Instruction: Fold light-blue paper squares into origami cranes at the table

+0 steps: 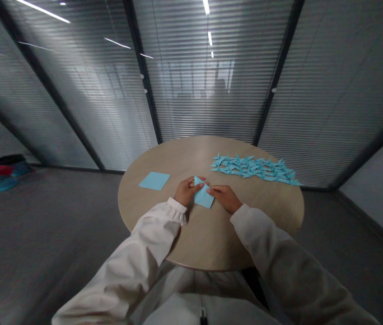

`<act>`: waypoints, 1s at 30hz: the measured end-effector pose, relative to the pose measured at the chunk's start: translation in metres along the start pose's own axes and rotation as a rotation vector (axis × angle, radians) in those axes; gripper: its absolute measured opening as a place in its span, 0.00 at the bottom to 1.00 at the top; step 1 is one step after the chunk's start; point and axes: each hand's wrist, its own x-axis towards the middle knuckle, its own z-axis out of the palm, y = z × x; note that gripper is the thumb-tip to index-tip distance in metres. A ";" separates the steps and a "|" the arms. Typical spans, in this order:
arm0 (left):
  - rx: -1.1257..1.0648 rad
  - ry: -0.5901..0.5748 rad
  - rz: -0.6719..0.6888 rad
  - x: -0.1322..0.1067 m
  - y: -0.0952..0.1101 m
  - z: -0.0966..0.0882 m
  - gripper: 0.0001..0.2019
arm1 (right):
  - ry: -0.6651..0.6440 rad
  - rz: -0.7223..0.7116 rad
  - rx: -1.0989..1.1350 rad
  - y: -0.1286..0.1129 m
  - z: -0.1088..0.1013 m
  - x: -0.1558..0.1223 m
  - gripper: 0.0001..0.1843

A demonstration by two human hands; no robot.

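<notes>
Between my hands is a partly folded sheet of blue origami paper (204,199), raised at a tilt over the round table. My left hand (186,190) grips its left edge, with the thumb on the front and fingers behind. On the right side, my right hand (224,196) pinches the paper's edge between thumb and fingers. Some of the left fingertips are hidden behind the paper. A flat stack or sheet of blue square paper (154,180) lies to the left. Rows of several folded blue paper cranes (254,168) stand at the right rear.
The round wooden table (208,243) is in front of my body, its far edge close to a glass partition with blinds (208,108). On the floor at the far left sit red and blue baskets (0,180). A pale wall (381,185) rises at the right.
</notes>
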 end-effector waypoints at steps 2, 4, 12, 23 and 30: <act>0.003 -0.002 -0.001 0.000 0.000 0.000 0.26 | 0.012 0.002 -0.012 0.000 -0.001 0.000 0.18; 0.003 -0.003 -0.002 0.000 0.000 -0.001 0.26 | 0.020 0.006 -0.004 0.000 -0.001 0.000 0.18; 0.017 -0.043 -0.020 -0.001 -0.001 0.001 0.26 | -0.015 0.071 -0.019 0.005 0.000 -0.001 0.18; 0.054 0.046 0.024 -0.001 0.001 0.001 0.18 | -0.091 0.134 0.002 0.003 -0.001 -0.002 0.19; 0.123 0.075 0.048 0.001 0.000 -0.003 0.18 | -0.136 0.154 -0.029 0.001 -0.002 -0.002 0.20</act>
